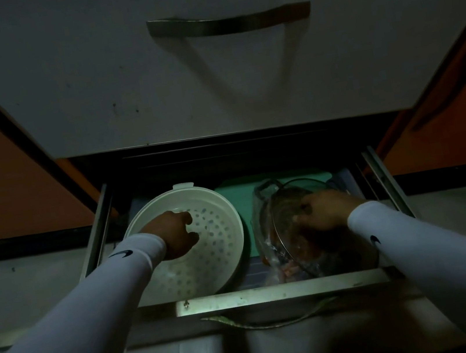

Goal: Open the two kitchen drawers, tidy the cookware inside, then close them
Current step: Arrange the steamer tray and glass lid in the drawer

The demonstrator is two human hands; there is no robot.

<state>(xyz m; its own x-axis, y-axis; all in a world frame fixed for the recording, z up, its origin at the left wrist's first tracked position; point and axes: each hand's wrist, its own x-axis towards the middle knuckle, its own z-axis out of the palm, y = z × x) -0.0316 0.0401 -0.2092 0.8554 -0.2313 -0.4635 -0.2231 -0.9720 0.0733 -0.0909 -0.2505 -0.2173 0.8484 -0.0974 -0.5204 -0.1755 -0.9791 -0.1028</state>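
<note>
Dim light blurs the clear glass lid [300, 226] under the right hand [327, 210], grip unclear; left hand [173, 234], fingers loosely curled apart, hovers in the white perforated plastic steamer basket [223, 239] in the open lower drawer [280, 291].

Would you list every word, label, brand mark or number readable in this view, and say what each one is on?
No readable words or numbers anywhere in this dim view.
Left sleeve: a dark swoosh-shaped logo, no lettering.
Right sleeve: a small dark mark, partly turned away, shape unclear.
White perforated steamer basket, glass lid, upper drawer front: no print visible.
</note>
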